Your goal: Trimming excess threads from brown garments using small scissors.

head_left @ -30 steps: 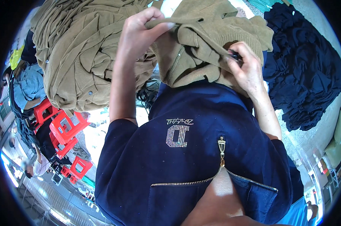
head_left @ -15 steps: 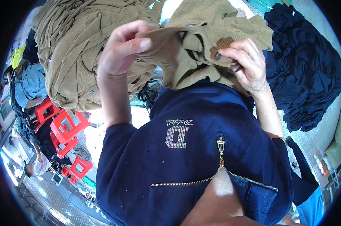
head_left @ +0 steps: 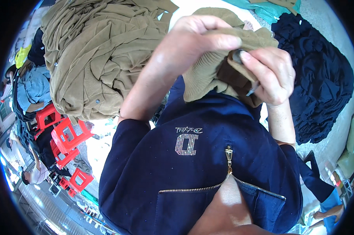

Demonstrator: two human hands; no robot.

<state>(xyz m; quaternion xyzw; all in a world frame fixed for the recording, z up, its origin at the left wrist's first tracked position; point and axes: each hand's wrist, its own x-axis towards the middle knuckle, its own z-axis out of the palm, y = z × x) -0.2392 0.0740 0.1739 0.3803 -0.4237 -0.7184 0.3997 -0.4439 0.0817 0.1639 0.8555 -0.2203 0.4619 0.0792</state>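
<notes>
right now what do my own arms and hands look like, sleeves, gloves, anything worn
Your left hand and right hand are bare: no gloves, watch or bracelet shows. The left sleeve and right sleeve are short, loose and navy blue, ending around the elbows, so both forearms are uncovered.

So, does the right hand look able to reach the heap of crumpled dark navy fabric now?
Probably yes: the navy heap lies on the outer side of the right hand, with nothing visibly blocking the way. But that hand grips the tan ribbed-knit garment and would likely need to release it.
</notes>
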